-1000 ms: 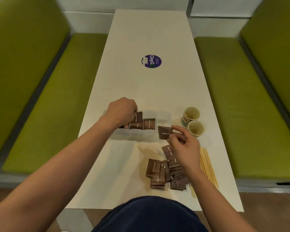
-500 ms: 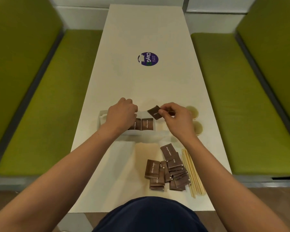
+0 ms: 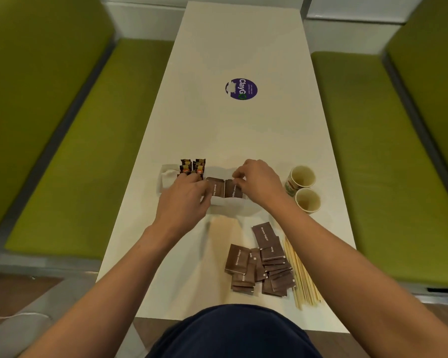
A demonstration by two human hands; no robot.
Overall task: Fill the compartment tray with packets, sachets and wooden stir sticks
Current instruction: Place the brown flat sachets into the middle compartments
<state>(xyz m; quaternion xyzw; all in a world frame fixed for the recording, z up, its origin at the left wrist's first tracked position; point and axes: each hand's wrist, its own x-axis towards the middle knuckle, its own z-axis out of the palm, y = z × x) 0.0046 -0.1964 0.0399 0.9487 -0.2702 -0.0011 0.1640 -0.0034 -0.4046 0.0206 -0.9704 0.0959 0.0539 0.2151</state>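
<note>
Fingertips of my right hand (image 3: 259, 183) pinch a brown sugar packet (image 3: 233, 189) standing in the clear compartment tray (image 3: 166, 180); my left hand (image 3: 185, 200) curls loosely against the neighbouring packet (image 3: 216, 187). Loose packets (image 3: 261, 262) and stir sticks (image 3: 301, 277) lie nearer me.

I count 2 hands over the table: the left hand (image 3: 184, 200) and the right hand (image 3: 259, 183). There is 1 clear compartment tray (image 3: 166, 178). In it I see 2 brown sugar sachets (image 3: 224, 188) standing side by side, and 2 small stacks of dark packets with orange marks (image 3: 192, 166); how many packets each stack has, I cannot tell. There are 2 paper cups (image 3: 302, 188), touching each other. The loose pile of brown sachets (image 3: 261, 264) has more than 10, overlapping, so no exact count. There is 1 bundle of wooden stir sticks (image 3: 301, 277), too thin to count. I see 1 round purple sticker (image 3: 241, 89).
</note>
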